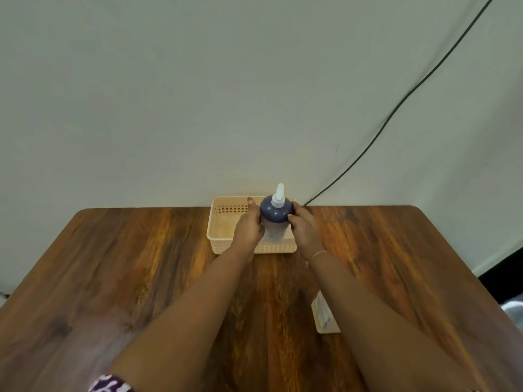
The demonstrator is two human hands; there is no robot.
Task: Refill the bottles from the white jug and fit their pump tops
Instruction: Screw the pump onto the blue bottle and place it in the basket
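A dark blue bottle (274, 214) with a white pump top (278, 197) stands upright in the right half of a cream plastic basket (223, 219) at the table's far edge. My left hand (249, 226) grips the bottle's left side, thumb up along its shoulder. My right hand (303, 226) grips its right side, fingers curled round it. The bottle's lower body looks pale and is partly hidden between my hands. No white jug is in view.
The brown wooden table (141, 264) runs from the wall toward me. A small white flat object (322, 315) lies partly under my right forearm. A black cable (396, 108) hangs along the wall behind the basket, running up to the right.
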